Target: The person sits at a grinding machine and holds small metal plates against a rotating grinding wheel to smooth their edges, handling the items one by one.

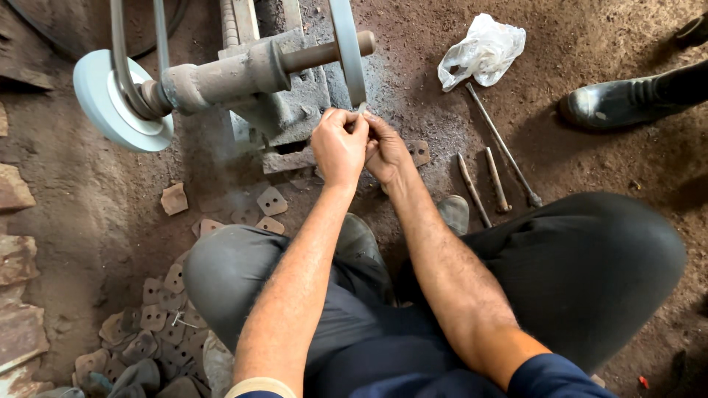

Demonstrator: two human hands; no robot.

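down on the dirt floor (110,214) both hands, left hand (339,146) and right hand (383,147), pinch one small metal piece (361,110) against the thin grinding wheel (348,44), while a heap of plates (158,324) by the knee looks yet unground.

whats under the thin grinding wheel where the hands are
Both hands, left hand and right hand, pinch a small metal piece against the thin grinding wheel. Below lie the machine base and flat metal plates on dirt. The hands cover most of the piece.
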